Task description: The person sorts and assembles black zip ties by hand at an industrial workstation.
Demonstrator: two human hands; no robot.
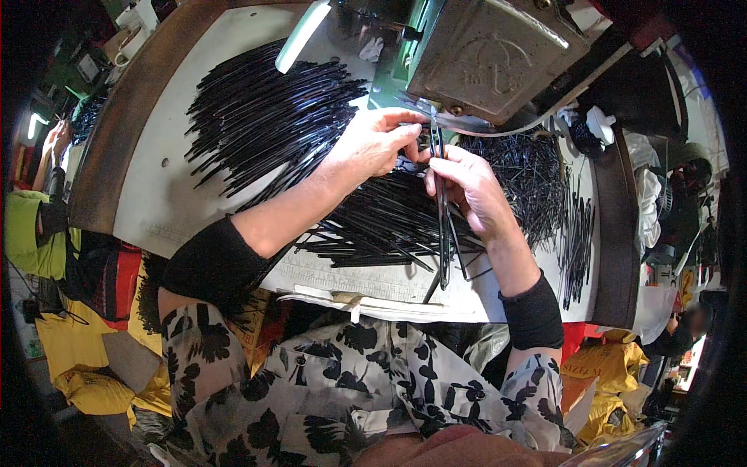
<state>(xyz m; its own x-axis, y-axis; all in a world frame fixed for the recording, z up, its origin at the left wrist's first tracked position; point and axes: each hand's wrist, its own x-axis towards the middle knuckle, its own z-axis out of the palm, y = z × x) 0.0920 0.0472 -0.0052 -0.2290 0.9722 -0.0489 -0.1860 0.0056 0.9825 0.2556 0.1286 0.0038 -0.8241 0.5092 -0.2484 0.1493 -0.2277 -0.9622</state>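
Observation:
Under the head of a green and grey machine (pixel 498 58), both my hands meet at the worktable's middle. My right hand (pixel 471 187) is closed around narrow black strips (pixel 444 233), whose long ends hang toward me. Their upper ends reach up beneath the machine. My left hand (pixel 377 144) comes in from the left, thumb and forefinger pinched beside those upper ends; what lies between the fingertips is too small to make out. A fanned pile of black strips (pixel 264 109) lies left of my left hand. More loose strips (pixel 373 222) spread below my wrists.
A tangled heap of thin black pieces (pixel 529 175) lies right of the machine, with a smaller row of strips (pixel 576 241) beside it. A bright lamp (pixel 302 37) hangs above the left pile. The white table (pixel 156 171) has a raised brown rim (pixel 117 132). Yellow bags (pixel 93 389) stand lower left.

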